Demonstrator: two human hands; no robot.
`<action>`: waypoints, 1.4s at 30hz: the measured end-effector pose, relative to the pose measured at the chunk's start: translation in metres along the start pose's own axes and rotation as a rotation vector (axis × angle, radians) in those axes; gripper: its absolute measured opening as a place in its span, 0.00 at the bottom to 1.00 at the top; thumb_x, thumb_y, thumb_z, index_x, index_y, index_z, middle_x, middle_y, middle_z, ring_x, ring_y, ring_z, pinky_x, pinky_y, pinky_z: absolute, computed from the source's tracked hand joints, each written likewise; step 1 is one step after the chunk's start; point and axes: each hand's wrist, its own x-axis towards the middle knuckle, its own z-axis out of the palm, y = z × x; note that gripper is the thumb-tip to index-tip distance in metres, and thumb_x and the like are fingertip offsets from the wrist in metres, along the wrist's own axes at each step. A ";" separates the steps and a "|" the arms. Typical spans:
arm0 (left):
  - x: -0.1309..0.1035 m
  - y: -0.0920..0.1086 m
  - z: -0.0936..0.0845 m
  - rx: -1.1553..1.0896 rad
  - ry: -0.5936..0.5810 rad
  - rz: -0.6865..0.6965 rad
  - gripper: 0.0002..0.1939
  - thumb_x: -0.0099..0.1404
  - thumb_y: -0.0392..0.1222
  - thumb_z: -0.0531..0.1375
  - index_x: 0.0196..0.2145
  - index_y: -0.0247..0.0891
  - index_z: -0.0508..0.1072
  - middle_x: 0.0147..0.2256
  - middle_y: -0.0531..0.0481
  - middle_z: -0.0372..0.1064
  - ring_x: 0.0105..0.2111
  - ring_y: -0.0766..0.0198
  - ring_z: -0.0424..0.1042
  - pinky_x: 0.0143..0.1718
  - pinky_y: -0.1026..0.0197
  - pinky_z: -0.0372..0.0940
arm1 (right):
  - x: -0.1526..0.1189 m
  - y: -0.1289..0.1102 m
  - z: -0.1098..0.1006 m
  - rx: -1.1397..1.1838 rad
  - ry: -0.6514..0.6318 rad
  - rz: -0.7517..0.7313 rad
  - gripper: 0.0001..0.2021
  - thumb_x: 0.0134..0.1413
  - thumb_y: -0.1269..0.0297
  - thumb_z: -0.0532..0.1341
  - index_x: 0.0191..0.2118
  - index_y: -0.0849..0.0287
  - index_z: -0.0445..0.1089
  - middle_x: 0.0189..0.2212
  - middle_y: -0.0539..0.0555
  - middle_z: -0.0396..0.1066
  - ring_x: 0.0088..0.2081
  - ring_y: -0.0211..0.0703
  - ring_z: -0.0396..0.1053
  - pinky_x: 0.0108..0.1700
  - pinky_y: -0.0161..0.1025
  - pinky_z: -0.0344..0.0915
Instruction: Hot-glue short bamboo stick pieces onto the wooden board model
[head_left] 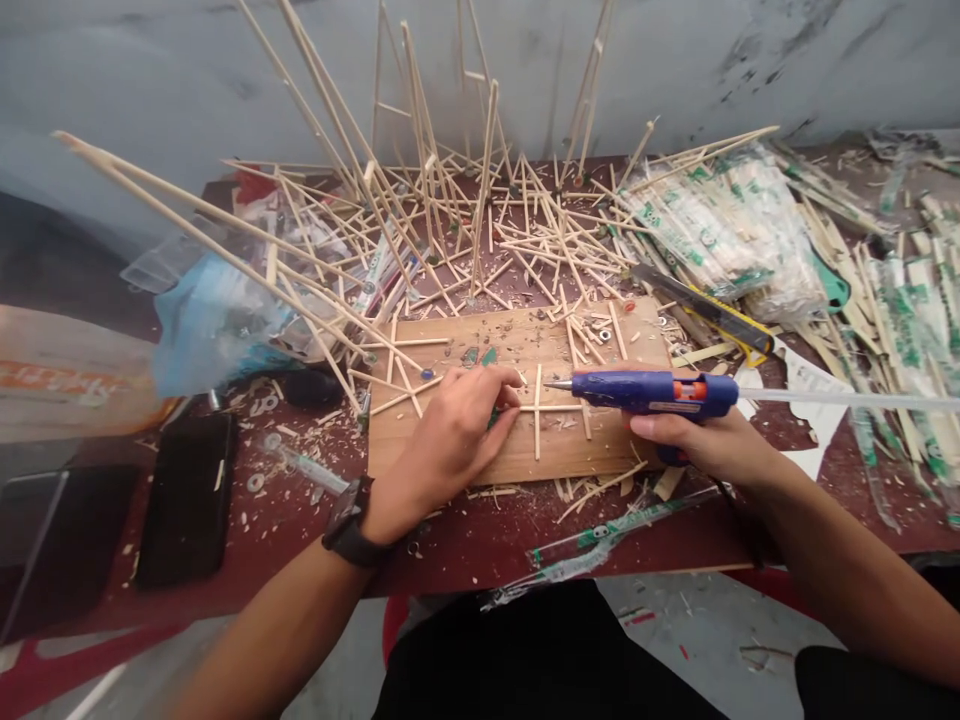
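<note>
My right hand (694, 435) is wrapped round a blue hot glue gun (634, 390), its metal nozzle pointing left. A long translucent glue stick (840, 398) sticks out of the gun's back end. On the wooden board (480, 465), two thin wooden sticks (538, 440) lie crossed, just below and left of the nozzle tip. The fingers of my left hand (469, 415) are curled closed at the left end of the crosswise stick; its tip is hidden there. Nozzle and sticks appear slightly apart.
Behind the board stand tall stick frames (484, 190) amid loose sticks. A utility knife (705, 310) lies at right by wrapped chopstick packs (720, 230). A phone (187, 500), a blue plastic bag (217, 320) and wood scraps lie left. A torn wrapper (592, 540) hangs over the front edge.
</note>
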 end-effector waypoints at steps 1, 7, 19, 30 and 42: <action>0.001 0.001 0.000 -0.003 0.002 0.002 0.11 0.76 0.30 0.60 0.51 0.40 0.65 0.37 0.52 0.79 0.36 0.59 0.80 0.41 0.55 0.69 | 0.000 -0.003 0.002 0.050 -0.043 0.029 0.12 0.54 0.51 0.71 0.42 0.49 0.82 0.42 0.53 0.83 0.48 0.55 0.80 0.59 0.54 0.75; 0.001 0.002 0.001 0.017 0.011 -0.002 0.10 0.76 0.30 0.60 0.49 0.41 0.65 0.37 0.51 0.79 0.36 0.58 0.81 0.40 0.55 0.70 | 0.003 -0.008 0.021 0.159 -0.035 0.256 0.14 0.50 0.49 0.72 0.32 0.54 0.76 0.27 0.50 0.74 0.32 0.47 0.73 0.38 0.44 0.73; -0.004 0.001 0.001 -0.342 0.103 -0.358 0.24 0.65 0.25 0.71 0.46 0.43 0.62 0.37 0.55 0.83 0.39 0.61 0.88 0.43 0.59 0.79 | 0.016 -0.005 0.030 0.542 0.061 0.207 0.16 0.47 0.53 0.72 0.27 0.58 0.70 0.20 0.45 0.59 0.20 0.32 0.54 0.22 0.35 0.50; -0.004 0.001 -0.003 -0.322 0.086 -0.359 0.27 0.62 0.22 0.72 0.43 0.44 0.61 0.33 0.59 0.82 0.35 0.62 0.88 0.37 0.64 0.79 | 0.013 -0.002 0.022 0.587 -0.019 0.261 0.18 0.48 0.50 0.73 0.26 0.58 0.71 0.22 0.47 0.62 0.20 0.31 0.53 0.21 0.35 0.48; -0.005 -0.003 -0.002 -0.367 0.093 -0.384 0.24 0.65 0.25 0.71 0.42 0.44 0.60 0.35 0.57 0.79 0.36 0.61 0.88 0.35 0.65 0.79 | 0.013 -0.003 0.027 0.524 -0.098 0.270 0.21 0.50 0.47 0.72 0.25 0.58 0.68 0.22 0.47 0.61 0.21 0.32 0.55 0.22 0.35 0.50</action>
